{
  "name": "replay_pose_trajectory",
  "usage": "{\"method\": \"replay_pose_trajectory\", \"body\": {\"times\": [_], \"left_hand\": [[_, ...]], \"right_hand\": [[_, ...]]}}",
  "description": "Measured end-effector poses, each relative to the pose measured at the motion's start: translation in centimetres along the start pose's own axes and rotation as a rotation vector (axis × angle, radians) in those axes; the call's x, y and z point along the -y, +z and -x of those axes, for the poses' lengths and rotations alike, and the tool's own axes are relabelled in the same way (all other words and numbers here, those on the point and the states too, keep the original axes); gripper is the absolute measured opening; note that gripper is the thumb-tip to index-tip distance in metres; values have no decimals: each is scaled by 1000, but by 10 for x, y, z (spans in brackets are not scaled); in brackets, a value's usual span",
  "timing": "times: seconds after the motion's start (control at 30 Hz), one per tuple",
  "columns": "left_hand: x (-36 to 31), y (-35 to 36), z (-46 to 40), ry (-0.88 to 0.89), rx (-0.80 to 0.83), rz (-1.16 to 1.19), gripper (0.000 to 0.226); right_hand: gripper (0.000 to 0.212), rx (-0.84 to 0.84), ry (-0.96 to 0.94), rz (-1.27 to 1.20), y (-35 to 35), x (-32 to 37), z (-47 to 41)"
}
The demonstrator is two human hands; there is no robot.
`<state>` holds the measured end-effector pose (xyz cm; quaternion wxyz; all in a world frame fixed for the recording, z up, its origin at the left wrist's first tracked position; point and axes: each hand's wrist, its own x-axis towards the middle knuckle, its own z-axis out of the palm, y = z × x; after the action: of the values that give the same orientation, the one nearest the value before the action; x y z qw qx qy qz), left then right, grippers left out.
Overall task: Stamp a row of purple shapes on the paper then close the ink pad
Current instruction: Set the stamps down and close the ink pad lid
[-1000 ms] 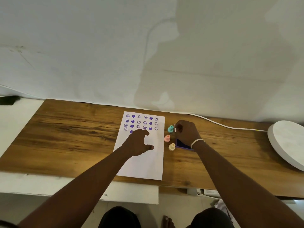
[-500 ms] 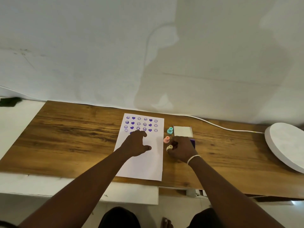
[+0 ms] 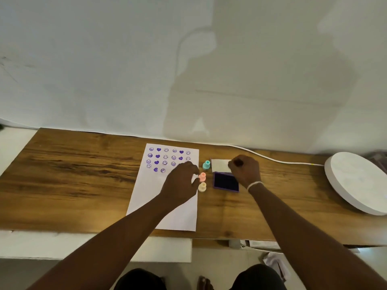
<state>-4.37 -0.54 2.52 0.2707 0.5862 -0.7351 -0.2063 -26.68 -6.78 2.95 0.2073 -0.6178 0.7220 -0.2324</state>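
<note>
A white sheet of paper [image 3: 167, 197] lies flat on the wooden bench [image 3: 73, 174], its far part covered with rows of purple smiley faces and hearts [image 3: 165, 158]. The left hand [image 3: 180, 185] rests on the paper near its right edge, fingers loosely bent and holding nothing that can be seen, the fingertips close to the stamps beside the sheet.

Just right of the paper 3 small knob-shaped stamps stand in a line: a teal stamp [image 3: 206, 164] farthest away, a pink stamp [image 3: 202, 176] in the middle and a cream stamp [image 3: 202, 186] nearest. Right of these sits the ink pad [image 3: 226, 182], open, its dark purple surface facing up. Its white lid [image 3: 219, 165] lies flat on the bench just beyond the pad.

The right hand [image 3: 245, 170] is at the lid's right end, fingers curled at its edge; whether they actually grip the lid cannot be told. A white band circles that wrist.

A white cable [image 3: 272, 160] runs along the back of the bench, and a round white disc [image 3: 356, 181] lies at the far right.
</note>
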Motion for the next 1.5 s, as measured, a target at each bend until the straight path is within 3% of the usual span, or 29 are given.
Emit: {"method": "replay_pose_trajectory", "body": {"times": [0.13,0.23,0.5,0.63,0.73,0.9,1.17,1.5], "left_hand": [[-25,21,5,113,146,9,27],[-33,35,7,130,222,5,34],[0,29,-58,-106,-51,-17,22],[4,34,-92,-160,-17,-12,32],[4,42,-101,-169,122,68,38],[-5,53,-105,-146,274,23,24],[-2,47,-106,-192,283,9,18],[0,46,-101,-165,166,103,33]], "right_hand": [[15,-18,219,17,-9,-15,-47],[31,106,209,119,-4,-18,-63],[26,149,190,185,17,-28,-63],[19,92,268,96,13,-37,-65],[19,72,312,0,13,-43,-65],[22,33,318,-81,16,-51,-59],[29,-3,346,-189,21,-50,-58],[12,41,297,-476,-7,-42,-52]]}}
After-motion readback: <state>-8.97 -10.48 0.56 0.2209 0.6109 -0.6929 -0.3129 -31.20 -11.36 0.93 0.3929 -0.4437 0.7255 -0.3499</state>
